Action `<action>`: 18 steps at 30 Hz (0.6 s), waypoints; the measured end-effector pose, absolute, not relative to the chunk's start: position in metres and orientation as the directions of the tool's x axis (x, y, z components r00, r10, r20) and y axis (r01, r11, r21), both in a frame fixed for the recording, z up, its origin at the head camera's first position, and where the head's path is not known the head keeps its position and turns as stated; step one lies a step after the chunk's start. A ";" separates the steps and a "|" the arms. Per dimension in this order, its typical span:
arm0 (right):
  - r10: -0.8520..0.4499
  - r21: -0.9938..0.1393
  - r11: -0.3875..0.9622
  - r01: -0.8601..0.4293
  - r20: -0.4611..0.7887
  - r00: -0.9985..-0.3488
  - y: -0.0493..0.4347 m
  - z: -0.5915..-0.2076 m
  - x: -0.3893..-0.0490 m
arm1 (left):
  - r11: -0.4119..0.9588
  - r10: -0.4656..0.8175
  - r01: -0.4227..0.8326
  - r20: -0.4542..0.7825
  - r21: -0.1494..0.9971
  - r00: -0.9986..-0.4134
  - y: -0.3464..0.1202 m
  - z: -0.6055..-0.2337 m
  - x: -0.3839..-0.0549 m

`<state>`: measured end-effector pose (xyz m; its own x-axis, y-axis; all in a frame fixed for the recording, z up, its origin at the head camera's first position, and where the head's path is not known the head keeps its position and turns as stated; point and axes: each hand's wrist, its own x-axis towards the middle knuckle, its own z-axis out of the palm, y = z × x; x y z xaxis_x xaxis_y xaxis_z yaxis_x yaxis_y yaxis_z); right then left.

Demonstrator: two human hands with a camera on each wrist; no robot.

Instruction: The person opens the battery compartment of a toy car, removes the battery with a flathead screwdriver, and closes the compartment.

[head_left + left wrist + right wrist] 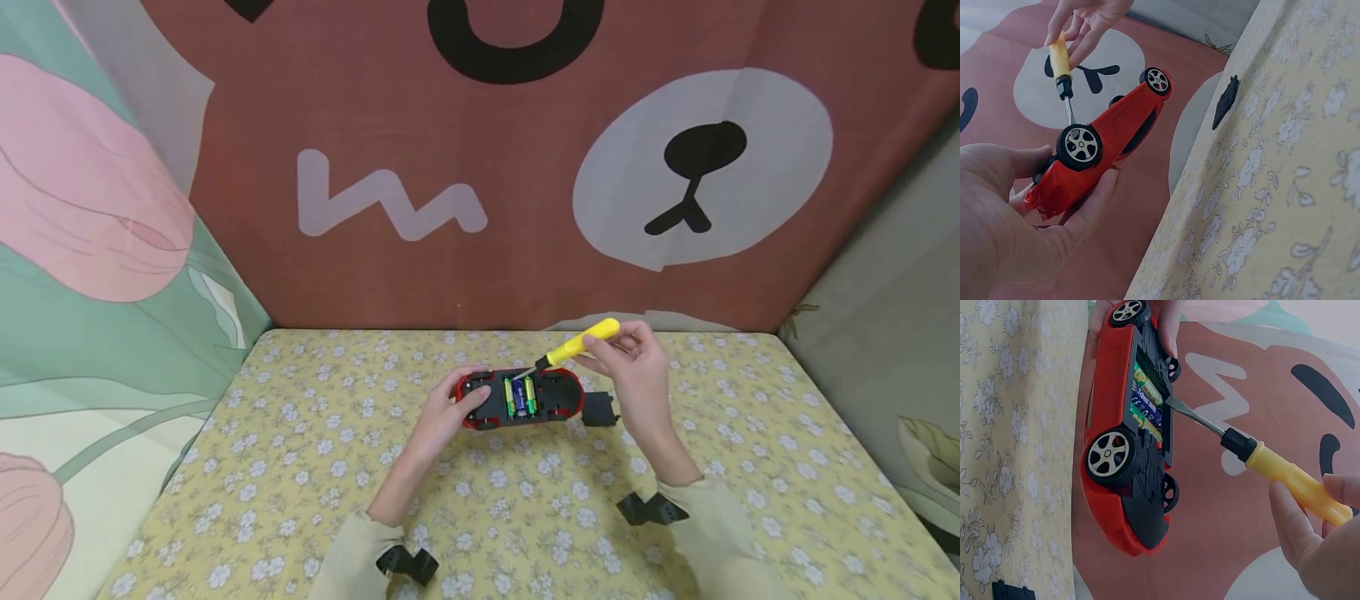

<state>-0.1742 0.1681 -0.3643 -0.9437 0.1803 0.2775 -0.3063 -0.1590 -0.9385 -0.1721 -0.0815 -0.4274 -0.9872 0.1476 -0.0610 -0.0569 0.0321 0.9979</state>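
Observation:
A red toy car point(1119, 128) is turned underside up, its black base facing the head camera. My left hand point(447, 404) grips one end of it, thumb over the base and fingers beneath. Inside the uncovered battery compartment lie three batteries point(1147, 403), green ones on either side of a blue one. My right hand point(633, 371) pinches the yellow handle of a flat-blade screwdriver point(1291, 484). The blade's tip is right at the compartment's edge, by the ends of the batteries.
A black battery cover point(599, 409) lies on the flowered yellow tablecloth point(300, 500), just right of the car. Behind the table hangs a reddish-brown cloth point(375, 283) with a cartoon face. Black wrist mounts point(652, 508) sit on both sleeves.

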 end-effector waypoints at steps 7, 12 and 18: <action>0.178 -0.933 -0.135 -0.333 0.308 -0.935 0.160 -0.364 -0.177 | 0.034 0.144 -0.058 -0.062 0.998 -0.988 -0.081 -0.428 -0.173; 0.183 -0.930 -0.080 -0.358 0.339 -0.923 0.157 -0.363 -0.177 | 0.032 0.140 -0.055 -0.059 0.998 -0.988 -0.080 -0.426 -0.172; 0.165 -0.930 0.005 -0.368 0.364 -0.917 0.153 -0.363 -0.178 | 0.035 0.144 -0.055 -0.060 0.998 -0.988 -0.081 -0.428 -0.172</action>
